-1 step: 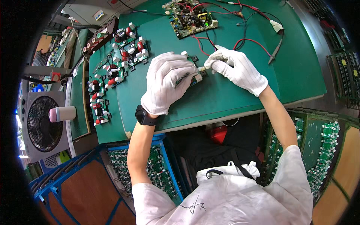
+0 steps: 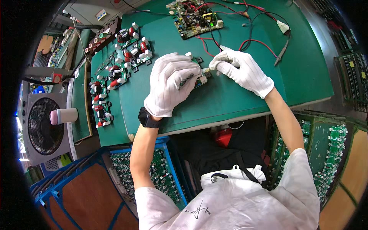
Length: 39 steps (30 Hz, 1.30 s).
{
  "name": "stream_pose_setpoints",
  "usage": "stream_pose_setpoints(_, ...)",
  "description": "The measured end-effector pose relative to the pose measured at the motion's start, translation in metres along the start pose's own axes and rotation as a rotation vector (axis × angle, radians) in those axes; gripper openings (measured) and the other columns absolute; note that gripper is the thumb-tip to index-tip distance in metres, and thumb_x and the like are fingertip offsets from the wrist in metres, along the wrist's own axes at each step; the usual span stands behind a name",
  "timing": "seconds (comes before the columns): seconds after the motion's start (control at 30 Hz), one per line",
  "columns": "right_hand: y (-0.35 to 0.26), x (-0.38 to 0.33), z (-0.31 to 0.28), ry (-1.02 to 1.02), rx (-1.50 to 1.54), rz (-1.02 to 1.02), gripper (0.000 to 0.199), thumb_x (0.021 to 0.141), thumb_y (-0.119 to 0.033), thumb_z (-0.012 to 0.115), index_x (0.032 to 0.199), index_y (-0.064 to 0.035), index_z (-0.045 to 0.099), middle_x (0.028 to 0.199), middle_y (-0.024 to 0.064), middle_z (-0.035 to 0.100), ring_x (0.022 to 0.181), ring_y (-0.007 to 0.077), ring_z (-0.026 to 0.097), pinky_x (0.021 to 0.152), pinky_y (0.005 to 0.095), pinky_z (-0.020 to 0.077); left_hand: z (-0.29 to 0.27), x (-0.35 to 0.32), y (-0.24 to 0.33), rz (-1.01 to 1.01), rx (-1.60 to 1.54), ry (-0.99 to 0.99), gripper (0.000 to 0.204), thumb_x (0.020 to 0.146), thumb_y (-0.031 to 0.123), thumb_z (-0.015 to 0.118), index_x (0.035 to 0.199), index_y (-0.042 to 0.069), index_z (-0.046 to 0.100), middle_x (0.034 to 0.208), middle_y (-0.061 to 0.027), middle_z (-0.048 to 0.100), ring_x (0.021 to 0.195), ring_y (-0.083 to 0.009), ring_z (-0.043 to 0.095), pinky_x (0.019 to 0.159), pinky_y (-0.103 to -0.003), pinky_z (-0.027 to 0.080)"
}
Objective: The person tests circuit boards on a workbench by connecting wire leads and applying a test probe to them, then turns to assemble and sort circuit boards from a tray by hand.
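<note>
My left hand [image 2: 171,82], in a white striped glove, is closed over a small green circuit board [image 2: 198,81] on the green mat. Most of that board is hidden under the palm and fingers; white blocks show at its edges. At its right side sits a small white connector [image 2: 206,71]. My right hand [image 2: 238,69], gloved too, has thumb and forefinger pinched together right beside this connector. What the pinch holds, if anything, is hidden. Red and black wires [image 2: 209,49] run up to the right hand's fingers and pass behind them.
A larger populated board [image 2: 195,21] with a lit green light lies at the far middle. Several small boards with red parts [image 2: 128,53] stand at the left. A probe lead [image 2: 280,57] lies at the right. Left of the table are a fan [image 2: 46,126] and a cup [image 2: 64,116].
</note>
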State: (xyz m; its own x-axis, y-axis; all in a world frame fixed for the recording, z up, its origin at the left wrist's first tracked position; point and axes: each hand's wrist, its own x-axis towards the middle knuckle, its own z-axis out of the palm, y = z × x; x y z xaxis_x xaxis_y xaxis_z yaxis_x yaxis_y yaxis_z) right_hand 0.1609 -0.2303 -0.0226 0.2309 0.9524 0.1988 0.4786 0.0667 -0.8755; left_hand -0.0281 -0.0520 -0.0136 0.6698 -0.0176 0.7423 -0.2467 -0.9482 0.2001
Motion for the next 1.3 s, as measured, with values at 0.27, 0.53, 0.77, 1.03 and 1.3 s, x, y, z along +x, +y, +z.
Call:
stream_pose_setpoints(0.27,0.0001,0.0027,0.002,0.076,-0.015,-0.104,0.021,0.103,-0.019,0.064,0.108,0.0006,0.071,0.095,0.0126,0.071,0.08,0.022,0.067,0.075,0.0339,0.0526,0.0002,0.0018,0.0002,0.0,-0.046,0.025,0.032,0.073,0.003,0.084,0.101,0.016,0.073,0.105,0.0002,0.075,0.107,-0.0256,0.072,0.099,-0.044,0.055)
stream_pose_setpoints(0.53,0.0012,0.0033,0.0007,0.053,-0.026,-0.1,0.022,0.104,-0.019,0.062,0.11,-0.0007,0.072,0.093,0.0082,0.073,0.075,0.015,0.065,0.1,0.0395,0.0405,-0.0022,0.0024,0.0002,0.02,-0.051,0.012,0.025,0.078,0.002,0.083,0.1,0.011,0.074,0.102,-0.0058,0.075,0.103,-0.0285,0.072,0.098,-0.045,0.057)
stream_pose_setpoints(0.77,0.0034,0.0007,-0.0006,0.048,-0.041,-0.108,0.023,0.103,-0.021,0.065,0.108,0.0011,0.071,0.097,0.0135,0.071,0.082,0.0231,0.069,0.076,0.0341,0.0535,-0.0007,0.0004,-0.0006,0.001,-0.065,0.008,0.032,0.074,0.005,0.084,0.102,0.016,0.072,0.107,0.0,0.076,0.11,-0.0263,0.071,0.101,-0.046,0.054)
stream_pose_setpoints(1.03,0.0047,0.0015,0.0018,0.042,-0.053,-0.116,0.024,0.102,-0.021,0.065,0.109,0.0015,0.071,0.1,0.0148,0.072,0.087,0.0274,0.069,0.08,0.0365,0.0535,0.0009,-0.0011,-0.0016,0.019,-0.061,-0.003,0.033,0.073,0.006,0.084,0.103,0.014,0.072,0.109,-0.0008,0.075,0.111,-0.0268,0.071,0.101,-0.045,0.054)
stream_pose_setpoints(1.3,0.0026,0.003,0.0035,0.033,-0.062,-0.121,0.024,0.102,-0.021,0.066,0.109,0.0016,0.071,0.103,0.0148,0.074,0.089,0.0271,0.07,0.085,0.036,0.0541,0.0028,0.0017,0.002,0.01,-0.064,-0.012,0.028,0.076,-0.001,0.083,0.1,0.009,0.074,0.102,-0.0071,0.075,0.101,-0.0288,0.072,0.096,-0.043,0.057)
